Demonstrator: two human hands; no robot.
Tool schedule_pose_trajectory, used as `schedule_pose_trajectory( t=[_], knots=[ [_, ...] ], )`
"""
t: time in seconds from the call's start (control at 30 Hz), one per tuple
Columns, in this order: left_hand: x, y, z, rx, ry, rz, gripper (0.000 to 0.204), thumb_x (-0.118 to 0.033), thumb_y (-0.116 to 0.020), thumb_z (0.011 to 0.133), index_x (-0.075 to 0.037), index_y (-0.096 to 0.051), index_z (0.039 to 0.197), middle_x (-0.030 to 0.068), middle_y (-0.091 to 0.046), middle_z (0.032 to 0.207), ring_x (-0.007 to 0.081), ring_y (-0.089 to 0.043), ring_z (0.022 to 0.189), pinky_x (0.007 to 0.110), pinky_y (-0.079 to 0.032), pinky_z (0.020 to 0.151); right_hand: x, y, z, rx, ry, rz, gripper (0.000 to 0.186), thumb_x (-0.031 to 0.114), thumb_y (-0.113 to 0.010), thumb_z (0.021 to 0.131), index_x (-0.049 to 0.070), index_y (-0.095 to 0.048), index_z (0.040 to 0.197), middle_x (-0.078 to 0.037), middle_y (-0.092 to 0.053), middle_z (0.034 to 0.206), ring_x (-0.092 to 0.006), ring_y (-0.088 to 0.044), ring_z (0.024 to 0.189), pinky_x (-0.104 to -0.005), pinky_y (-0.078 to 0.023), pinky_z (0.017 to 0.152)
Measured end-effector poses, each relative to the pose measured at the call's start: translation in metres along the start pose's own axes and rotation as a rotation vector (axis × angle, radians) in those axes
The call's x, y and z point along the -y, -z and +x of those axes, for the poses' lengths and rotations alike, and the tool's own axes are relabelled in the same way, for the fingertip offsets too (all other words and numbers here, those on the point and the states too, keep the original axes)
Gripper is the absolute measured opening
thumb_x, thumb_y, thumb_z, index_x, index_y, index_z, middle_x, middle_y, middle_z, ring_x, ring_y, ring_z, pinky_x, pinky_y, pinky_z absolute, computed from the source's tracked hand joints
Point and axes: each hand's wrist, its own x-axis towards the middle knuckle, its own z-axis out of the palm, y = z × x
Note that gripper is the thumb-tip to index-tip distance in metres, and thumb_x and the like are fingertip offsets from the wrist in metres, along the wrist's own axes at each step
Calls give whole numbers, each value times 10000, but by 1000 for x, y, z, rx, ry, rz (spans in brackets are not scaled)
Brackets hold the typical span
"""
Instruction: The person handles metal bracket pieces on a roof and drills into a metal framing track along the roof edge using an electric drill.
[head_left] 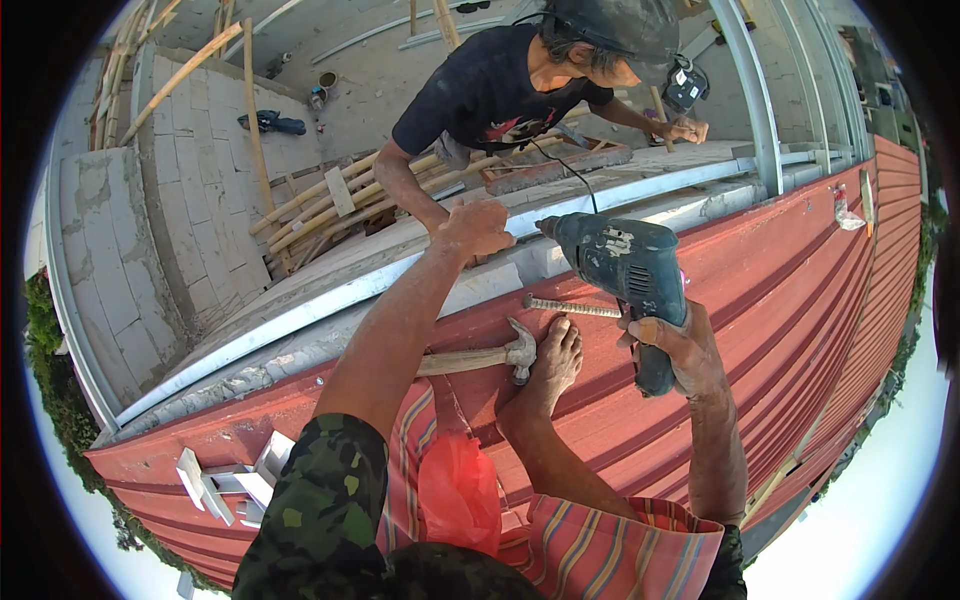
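My right hand (680, 340) is wrapped round the grip of a dark teal power drill (625, 260), whose nose points left toward a long galvanized metal channel (365, 284) on the block wall's edge. My left hand (478, 228) is closed at that channel, just left of the drill's nose; what its fingers hold is hidden. A claw hammer (520, 350) with a wooden handle lies on the red corrugated roof (790, 270), beside my bare foot (555, 365). Above the foot lies a thin ridged rod (568, 306). A red plastic bag (458, 485) sits by my striped cloth.
A co-worker (470, 90) in a dark T-shirt leans across the wall opposite, one arm behind my left hand. Upright metal studs (756, 100) stand at right. Below are bamboo poles (330, 210), block walls (200, 220) and tools. White metal pieces (230, 480) lie at lower left.
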Motion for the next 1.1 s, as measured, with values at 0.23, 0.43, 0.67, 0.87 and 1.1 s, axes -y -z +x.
schedule_pose_trajectory(
  t=[0.23, 0.43, 0.67, 0.87, 1.1],
  knots=[
    [1, 32, 25, 417, 125, -263, 532, -344, -681, 739, -28, -647, 1166, 186, -658, 1156, 317, -634, 1028, 423, -468, 883, -7, 4, -7, -11, -1, 44, 492, 368, -749, 755, -49, -642, 993, -108, -663, 814, -146, -627, 698, -280, -495, 601],
    [36, 23, 25, 186, -73, -399, 596, -421, -696, 765, -13, -630, 1194, 165, -621, 1200, 280, -566, 1103, 377, -419, 943, -6, 6, -11, -41, -16, 96, 544, 368, -774, 740, -57, -625, 1045, -108, -661, 874, -169, -641, 741, -294, -509, 627],
    [27, 18, 28, 205, 128, -299, 559, -414, -679, 809, -11, -637, 1194, 168, -646, 1139, 266, -576, 1089, 361, -423, 933, -4, 8, -6, -20, 0, 126, 535, 358, -774, 736, -53, -621, 1044, -98, -657, 865, -173, -644, 742, -300, -512, 625],
    [36, 3, 19, 277, -45, -426, 458, -322, -657, 864, 2, -638, 1187, 181, -680, 951, 279, -633, 934, 349, -461, 823, 0, 1, -2, -7, -37, 50, 451, 340, -753, 720, -29, -639, 952, -79, -638, 761, -139, -592, 660, -281, -470, 583],
    [36, -34, -9, -698, -123, -672, 287, -240, -612, 896, 17, -652, 1019, 160, -662, 833, 227, -644, 835, 335, -479, 726, 2, -2, 6, 84, -59, 5, 529, 269, -766, 728, -73, -594, 1094, -135, -682, 921, -192, -673, 733, -286, -538, 598]
  ],
)
